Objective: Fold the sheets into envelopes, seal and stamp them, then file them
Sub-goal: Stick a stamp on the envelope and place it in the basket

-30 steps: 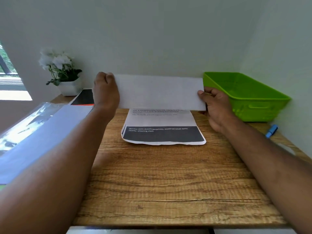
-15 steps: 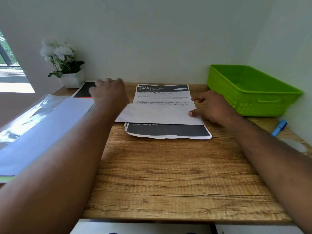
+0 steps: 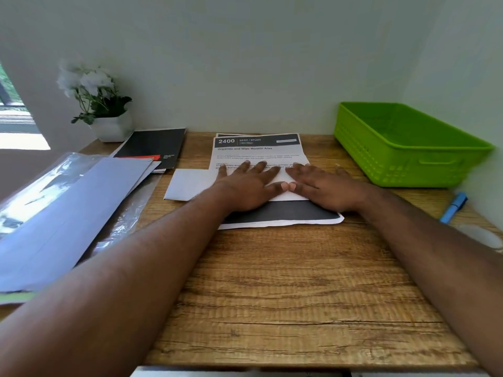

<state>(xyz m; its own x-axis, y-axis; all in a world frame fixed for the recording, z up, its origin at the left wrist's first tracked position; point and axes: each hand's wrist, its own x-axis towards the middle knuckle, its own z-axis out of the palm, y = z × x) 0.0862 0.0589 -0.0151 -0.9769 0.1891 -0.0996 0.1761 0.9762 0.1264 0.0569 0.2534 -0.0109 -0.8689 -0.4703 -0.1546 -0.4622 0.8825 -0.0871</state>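
Note:
A white folded sheet (image 3: 187,183) lies flat across a printed sheet (image 3: 258,152) with a black header and footer, at the back middle of the wooden desk (image 3: 285,281). My left hand (image 3: 245,186) lies flat on the folded sheet with straight, spread fingers. My right hand (image 3: 321,186) presses flat on its right part, thumbs nearly touching. The folded sheet's left end sticks out past my left hand. More envelopes or sheets (image 3: 68,213) lie in a pile at the left.
A green plastic basket (image 3: 408,145) stands at the back right. A blue marker (image 3: 453,208) lies by the right wall. A black booklet (image 3: 155,146) and a white potted plant (image 3: 100,110) sit at the back left. Clear plastic sleeves lie under the left pile.
The folded sheet, held up by its ends a second ago, was laid down on the printed sheet. Both hands moved inward and now press flat on it.

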